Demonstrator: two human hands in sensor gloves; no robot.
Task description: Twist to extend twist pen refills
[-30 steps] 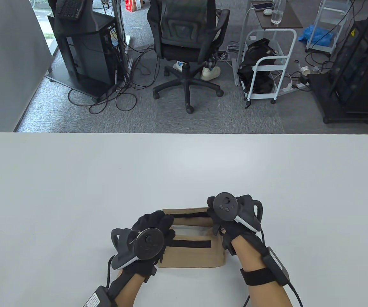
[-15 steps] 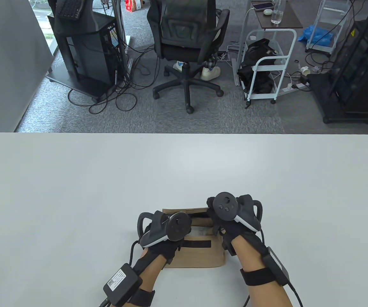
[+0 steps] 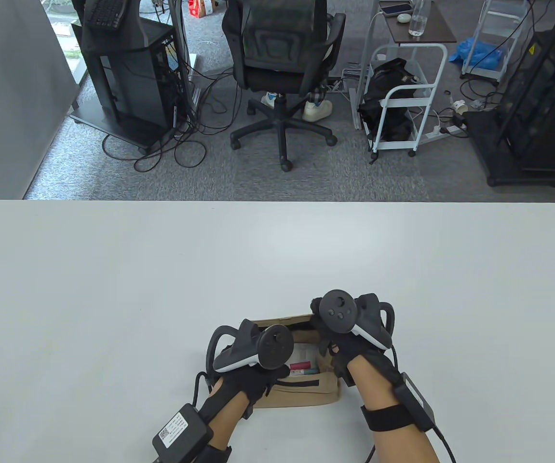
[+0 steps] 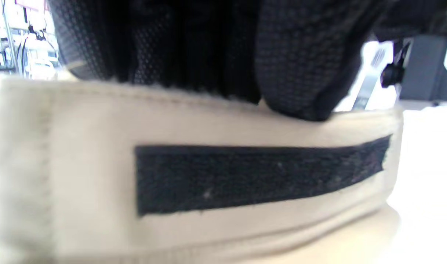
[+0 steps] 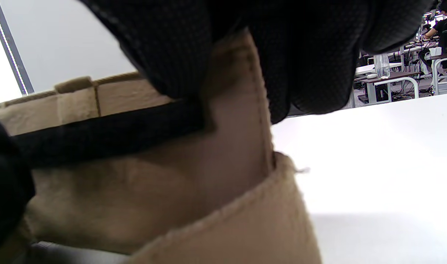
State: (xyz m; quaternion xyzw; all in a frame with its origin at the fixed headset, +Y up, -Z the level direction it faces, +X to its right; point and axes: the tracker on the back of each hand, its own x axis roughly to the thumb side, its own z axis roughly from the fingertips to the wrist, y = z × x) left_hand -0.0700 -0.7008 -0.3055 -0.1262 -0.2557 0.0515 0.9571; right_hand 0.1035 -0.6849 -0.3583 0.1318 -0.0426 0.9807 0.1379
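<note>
Gloved hands gripping pouch

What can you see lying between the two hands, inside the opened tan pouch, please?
In the table view, between the left hand and right hand, the tan pouch gapes open, showing a red-capped item among its contents; nothing clearer shows.

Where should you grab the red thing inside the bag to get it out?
Pinch the red thing across its sides, coming straight down through the pouch mouth. It seems to lie flat inside, and both hands hold the pouch open, the left hand on the near edge, the right hand on the flap.
</note>
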